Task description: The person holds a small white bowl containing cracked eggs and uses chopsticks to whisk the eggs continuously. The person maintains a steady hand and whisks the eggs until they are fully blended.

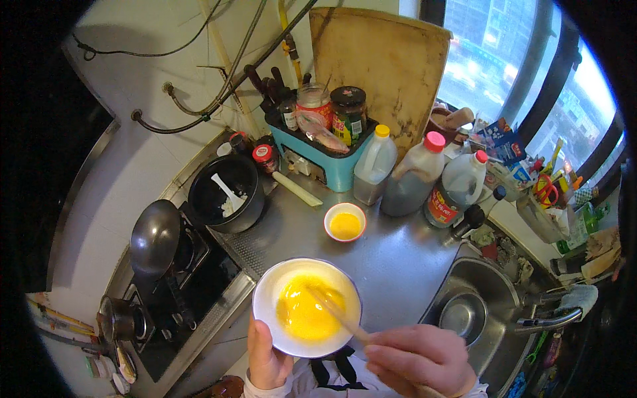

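Observation:
My left hand (268,355) grips the rim and side of a white bowl (268,308) with a dark rim line. Beaten egg (311,313), yellow and glossy, lies in the bowl. In my right hand (423,358) are wooden chopsticks (343,316), pinched between thumb and fingers, with their tips dipped in the egg. Beyond the bowl, on the steel counter, stands a small red-rimmed bowl (345,222) with yellow contents. A black pot (226,194) at the upper left holds a white rice paddle (229,191) and some white food, likely rice.
A wok (157,239) and a saucepan (117,318) stand on the gas stove (199,298) at left. Large bottles (415,174) line the counter's back beside a blue appliance (343,171). The sink (497,343) at right holds a metal basin (463,318). A wooden board (378,69) leans behind.

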A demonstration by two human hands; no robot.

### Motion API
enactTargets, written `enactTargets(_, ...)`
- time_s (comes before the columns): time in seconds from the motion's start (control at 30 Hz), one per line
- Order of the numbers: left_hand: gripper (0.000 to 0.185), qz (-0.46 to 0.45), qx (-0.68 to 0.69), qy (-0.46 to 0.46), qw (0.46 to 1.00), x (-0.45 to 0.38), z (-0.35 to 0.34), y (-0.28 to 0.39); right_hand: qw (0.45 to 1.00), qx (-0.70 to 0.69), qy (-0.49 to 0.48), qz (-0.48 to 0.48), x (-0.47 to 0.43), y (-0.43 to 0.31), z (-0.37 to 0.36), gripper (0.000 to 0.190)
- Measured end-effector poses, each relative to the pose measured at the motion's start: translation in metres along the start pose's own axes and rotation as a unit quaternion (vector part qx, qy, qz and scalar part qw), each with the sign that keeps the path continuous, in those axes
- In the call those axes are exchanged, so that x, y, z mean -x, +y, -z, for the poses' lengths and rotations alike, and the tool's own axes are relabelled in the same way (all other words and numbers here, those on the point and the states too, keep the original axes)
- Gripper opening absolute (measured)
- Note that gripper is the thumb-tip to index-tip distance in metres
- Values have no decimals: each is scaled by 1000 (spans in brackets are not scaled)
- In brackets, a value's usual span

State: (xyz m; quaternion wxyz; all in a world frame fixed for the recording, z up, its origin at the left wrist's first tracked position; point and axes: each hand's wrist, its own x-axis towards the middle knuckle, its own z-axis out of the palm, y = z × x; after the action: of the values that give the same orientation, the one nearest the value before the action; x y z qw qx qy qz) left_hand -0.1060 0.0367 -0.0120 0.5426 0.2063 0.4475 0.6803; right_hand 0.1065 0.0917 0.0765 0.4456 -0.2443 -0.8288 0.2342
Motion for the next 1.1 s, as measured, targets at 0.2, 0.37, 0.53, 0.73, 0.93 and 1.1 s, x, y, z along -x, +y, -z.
enactTargets(0.2,71,2,-1,-21,1000,-3,1,-3,999,-19,-33,36,5,2,3,27)
enactTargets(0.37,69,17,28,-49,998,-6,-4,-1,998,51,-20,9,1,-9,13,24)
enactTargets(0.53,69,18,15,-19,1000,0,3,-6,999,0,-13,38,-1,13,-6,22)
enactTargets(0.73,70,25,17,-44,999,-5,-2,-2,997,-1,-67,39,10,-5,11,22)
enactTargets(0.93,70,27,18,-36,999,-3,-4,3,999,7,-11,38,8,6,4,25)
enactTargets(1.1,70,18,13,-10,1000,0,3,-5,998,5,-31,48,-2,10,-4,28)
